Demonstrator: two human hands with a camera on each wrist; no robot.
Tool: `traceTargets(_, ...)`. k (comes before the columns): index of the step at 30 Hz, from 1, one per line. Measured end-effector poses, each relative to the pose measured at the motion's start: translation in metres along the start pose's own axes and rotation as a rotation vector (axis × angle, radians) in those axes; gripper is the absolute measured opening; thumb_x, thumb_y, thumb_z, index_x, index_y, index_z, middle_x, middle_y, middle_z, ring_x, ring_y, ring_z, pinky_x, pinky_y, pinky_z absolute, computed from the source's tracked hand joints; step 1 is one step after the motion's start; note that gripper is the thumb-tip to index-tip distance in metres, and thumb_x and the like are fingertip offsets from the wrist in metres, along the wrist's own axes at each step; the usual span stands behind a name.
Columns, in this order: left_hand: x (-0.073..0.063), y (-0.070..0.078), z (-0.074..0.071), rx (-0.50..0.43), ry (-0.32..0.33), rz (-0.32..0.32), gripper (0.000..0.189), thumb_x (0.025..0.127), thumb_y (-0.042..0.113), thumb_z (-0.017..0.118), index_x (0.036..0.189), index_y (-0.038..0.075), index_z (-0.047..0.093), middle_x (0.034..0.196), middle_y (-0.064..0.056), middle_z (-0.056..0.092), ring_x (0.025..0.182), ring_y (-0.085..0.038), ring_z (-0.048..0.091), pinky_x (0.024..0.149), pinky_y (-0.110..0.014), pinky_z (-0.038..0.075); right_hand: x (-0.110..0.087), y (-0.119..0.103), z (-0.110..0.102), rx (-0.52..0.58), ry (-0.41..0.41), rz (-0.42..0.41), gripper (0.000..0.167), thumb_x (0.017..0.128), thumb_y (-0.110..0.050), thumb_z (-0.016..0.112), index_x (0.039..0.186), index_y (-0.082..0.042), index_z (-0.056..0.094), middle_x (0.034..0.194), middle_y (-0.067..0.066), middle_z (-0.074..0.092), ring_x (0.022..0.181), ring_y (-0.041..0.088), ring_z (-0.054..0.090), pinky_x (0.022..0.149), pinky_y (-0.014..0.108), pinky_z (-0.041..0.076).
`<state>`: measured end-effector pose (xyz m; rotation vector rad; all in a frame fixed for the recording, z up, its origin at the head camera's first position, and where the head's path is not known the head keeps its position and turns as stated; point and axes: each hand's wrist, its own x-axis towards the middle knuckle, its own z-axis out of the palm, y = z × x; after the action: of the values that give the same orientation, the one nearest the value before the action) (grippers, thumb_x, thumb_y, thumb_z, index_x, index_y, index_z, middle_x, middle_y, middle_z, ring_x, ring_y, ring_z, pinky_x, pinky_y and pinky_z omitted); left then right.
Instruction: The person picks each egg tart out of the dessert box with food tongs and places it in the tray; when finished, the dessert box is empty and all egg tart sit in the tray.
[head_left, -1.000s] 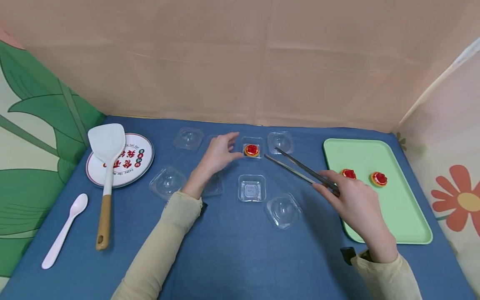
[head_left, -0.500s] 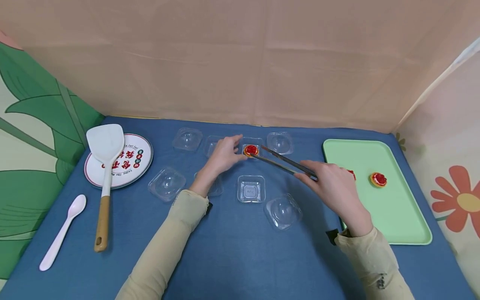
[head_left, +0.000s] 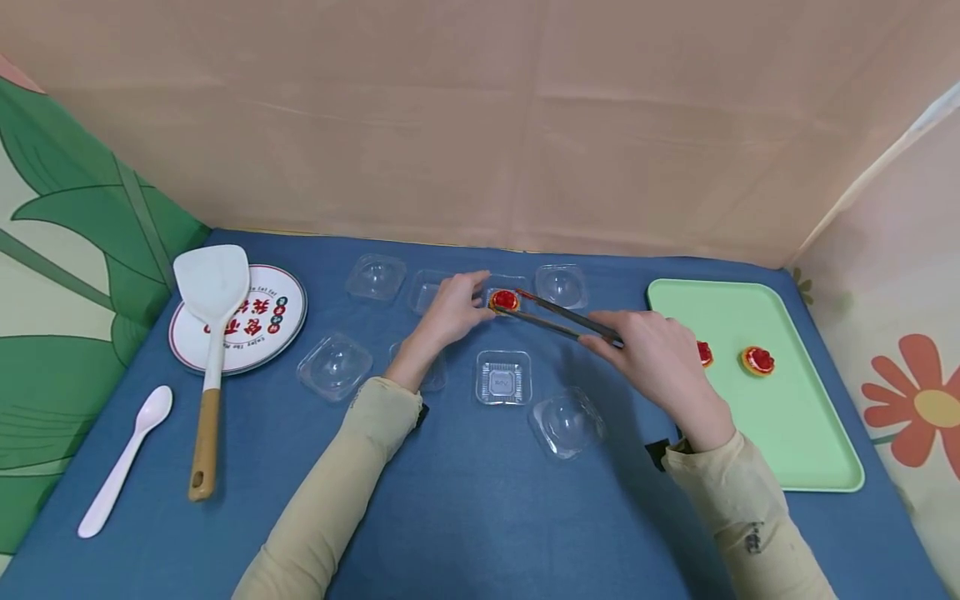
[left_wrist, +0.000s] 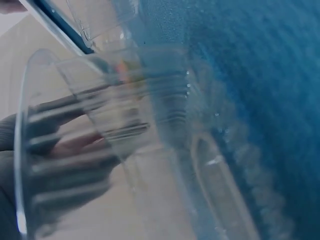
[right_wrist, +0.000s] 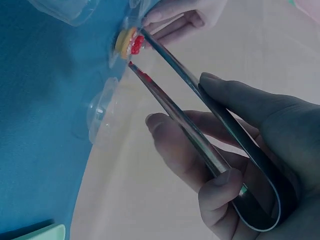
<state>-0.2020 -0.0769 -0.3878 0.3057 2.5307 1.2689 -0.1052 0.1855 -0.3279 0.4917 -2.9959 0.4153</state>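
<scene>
My right hand grips metal tongs with the thumb on one arm and fingers around the other. Their red-smeared tips stand apart at a small red-topped tart. The tart sits in a clear plastic container at the back middle of the table. At that container's left side is my left hand, thumb toward the front and fingers toward the back, with fingertips right at its edge. In the left wrist view, a clear lid partly veils the left fingers.
A green tray at right bears two more tarts. Several clear containers lie around the hands, one close under the left wrist. At left, a white spatula rests across a plate, near a white spoon.
My right hand has moved left with the tongs, bringing their tips to the tart. My left hand has shifted slightly right, to the container's edge.
</scene>
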Motion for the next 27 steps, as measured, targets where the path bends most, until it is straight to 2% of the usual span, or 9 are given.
traceTargets(9,0.0,-0.002,0.002,-0.004,0.011,0.017,0.066,0.099,-0.008,0.072,0.159,-0.006,0.045,0.161,-0.024,0.047,0.139,-0.038,0.058,0.109,-0.041,0.055,0.009,0.0,-0.005,-0.019,-0.054,0.02,0.037,0.096,-0.028,0.084,0.127,-0.009,0.08,0.086,0.002,0.078,0.059,0.018,0.057,0.038,0.034,0.037)
traceTargets(18,-0.001,-0.002,0.004,0.008,0.006,0.024,0.063,0.1,-0.007,0.071,0.157,-0.007,0.047,0.16,-0.024,0.049,0.14,-0.035,0.057,0.109,-0.039,0.055,0.012,-0.001,0.0,-0.024,-0.062,0.015,0.038,0.095,-0.026,0.085,0.128,-0.008,0.079,0.089,0.006,0.08,0.06,0.018,0.059,0.038,0.033,0.039)
traceTargets(27,-0.003,-0.003,0.003,0.06,-0.003,0.031,0.061,0.1,-0.003,0.073,0.156,-0.005,0.049,0.159,-0.021,0.051,0.139,-0.034,0.058,0.111,-0.042,0.054,0.012,-0.001,0.007,-0.006,-0.05,0.013,0.039,0.094,-0.026,0.086,0.129,-0.008,0.079,0.092,0.007,0.081,0.057,0.018,0.059,0.037,0.033,0.036)
